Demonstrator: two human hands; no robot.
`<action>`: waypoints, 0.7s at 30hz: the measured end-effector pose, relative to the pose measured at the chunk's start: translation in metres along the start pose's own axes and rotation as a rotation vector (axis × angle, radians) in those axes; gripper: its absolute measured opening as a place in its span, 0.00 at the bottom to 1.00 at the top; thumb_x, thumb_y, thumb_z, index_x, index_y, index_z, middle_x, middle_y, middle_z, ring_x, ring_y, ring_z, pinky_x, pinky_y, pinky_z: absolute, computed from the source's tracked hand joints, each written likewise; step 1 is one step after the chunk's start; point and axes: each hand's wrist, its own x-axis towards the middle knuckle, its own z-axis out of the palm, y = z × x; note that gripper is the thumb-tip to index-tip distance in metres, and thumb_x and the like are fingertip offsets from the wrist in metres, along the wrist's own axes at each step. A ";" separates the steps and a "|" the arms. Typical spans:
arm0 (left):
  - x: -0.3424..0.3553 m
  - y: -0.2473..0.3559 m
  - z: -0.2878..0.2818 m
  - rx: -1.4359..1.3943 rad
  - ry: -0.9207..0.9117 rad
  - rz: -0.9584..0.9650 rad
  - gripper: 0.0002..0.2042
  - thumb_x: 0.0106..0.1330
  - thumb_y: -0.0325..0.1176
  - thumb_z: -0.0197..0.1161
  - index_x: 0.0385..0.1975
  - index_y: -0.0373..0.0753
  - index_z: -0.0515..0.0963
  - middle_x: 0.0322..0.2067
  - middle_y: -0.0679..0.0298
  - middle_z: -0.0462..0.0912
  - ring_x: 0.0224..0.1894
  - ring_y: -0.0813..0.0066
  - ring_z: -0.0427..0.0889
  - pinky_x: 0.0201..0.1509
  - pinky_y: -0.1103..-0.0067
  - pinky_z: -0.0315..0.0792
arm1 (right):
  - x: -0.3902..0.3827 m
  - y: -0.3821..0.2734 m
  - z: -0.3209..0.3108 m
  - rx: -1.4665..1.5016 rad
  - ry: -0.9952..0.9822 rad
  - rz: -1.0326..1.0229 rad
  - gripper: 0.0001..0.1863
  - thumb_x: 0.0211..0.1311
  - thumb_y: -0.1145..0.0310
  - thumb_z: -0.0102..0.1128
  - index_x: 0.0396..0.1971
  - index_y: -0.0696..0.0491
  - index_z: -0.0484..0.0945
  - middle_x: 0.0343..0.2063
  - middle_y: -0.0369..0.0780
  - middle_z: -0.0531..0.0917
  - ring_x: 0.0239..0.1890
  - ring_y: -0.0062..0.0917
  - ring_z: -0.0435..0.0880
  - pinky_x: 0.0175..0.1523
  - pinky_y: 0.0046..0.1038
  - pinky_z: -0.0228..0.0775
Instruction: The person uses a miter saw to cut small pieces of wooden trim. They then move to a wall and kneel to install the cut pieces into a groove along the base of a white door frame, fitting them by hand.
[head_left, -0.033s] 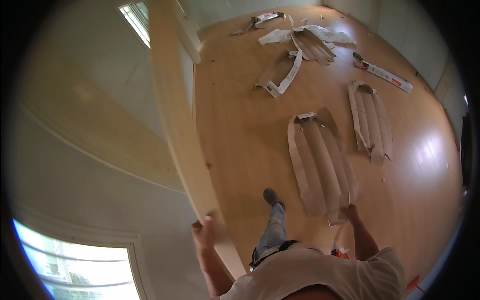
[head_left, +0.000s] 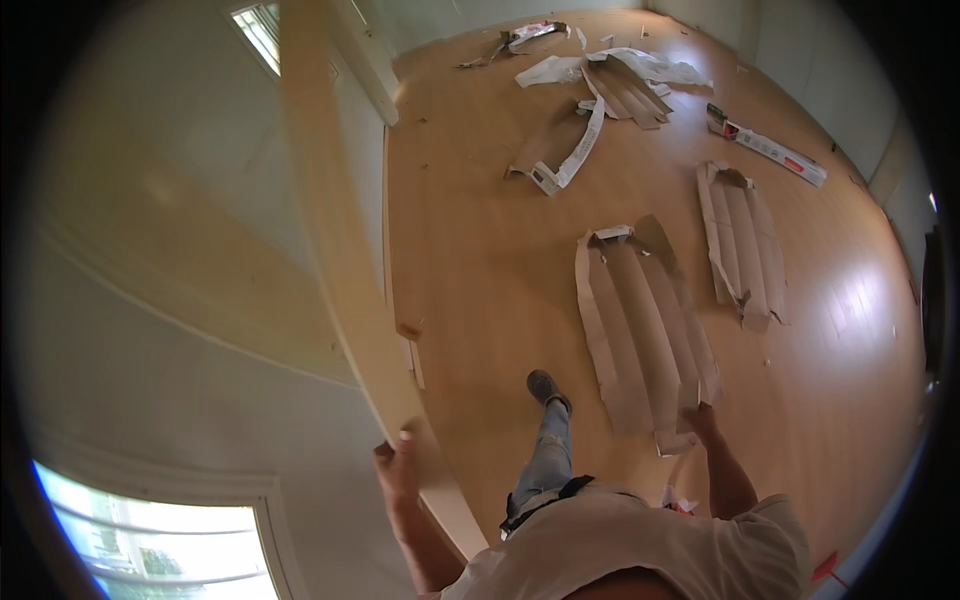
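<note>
Pale board (head_left: 345, 250), on the person's left, gripped near its close end by the left hand (head_left: 402, 472). Left fingers (head_left: 382, 456) curl round the outer edge, thumb (head_left: 406, 436) up against the broad face: board pinched between the two, spread only about as far as its edge needs. Right hand (head_left: 704, 420) sits low by the near end of the larger flattened cardboard (head_left: 640, 330); fingers too small and dark, can't tell if curled, spread or holding anything.

Handling, my read: looks like wood, so stiff and moderately heavy, long enough to swing at the far tip. Surface looks smooth; not obviously slippery, not fragile, though corners could dent. One-hand hold near an end means lots of leverage on the wrist. Better grip: both long edges, one hand close to mid-length.

Further out: board runs up to the top edge of view, so can't tell if the far end rests on anything. Wall (head_left: 320, 435) and window (head_left: 165, 545) lie to the left. On the wood-look floor (head_left: 480, 280): a smaller cardboard piece (head_left: 742, 240), a long narrow box (head_left: 770, 155), torn white wrapping (head_left: 665, 70) farther off.
</note>
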 end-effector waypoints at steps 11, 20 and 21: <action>0.319 0.074 0.140 0.141 0.137 -0.160 0.24 0.67 0.46 0.67 0.49 0.28 0.79 0.43 0.62 0.82 0.45 0.74 0.75 0.51 0.73 0.71 | 0.121 -0.145 0.089 -0.251 -0.120 0.243 0.29 0.41 0.57 0.79 0.37 0.65 0.84 0.30 0.47 0.87 0.32 0.34 0.87 0.36 0.37 0.78; 0.560 0.114 0.284 0.009 0.147 -0.107 0.22 0.65 0.44 0.69 0.45 0.27 0.81 0.36 0.64 0.84 0.38 0.77 0.77 0.46 0.75 0.73 | 0.339 -0.336 0.145 -0.442 -0.274 0.488 0.28 0.46 0.65 0.80 0.43 0.69 0.81 0.39 0.53 0.87 0.38 0.41 0.88 0.43 0.39 0.80; 0.589 0.119 0.306 0.024 0.165 -0.119 0.22 0.65 0.44 0.69 0.45 0.27 0.81 0.36 0.64 0.84 0.37 0.77 0.77 0.45 0.75 0.73 | 0.401 -0.314 0.149 -0.236 -0.222 0.485 0.28 0.46 0.66 0.79 0.44 0.68 0.80 0.39 0.52 0.86 0.39 0.41 0.87 0.41 0.43 0.80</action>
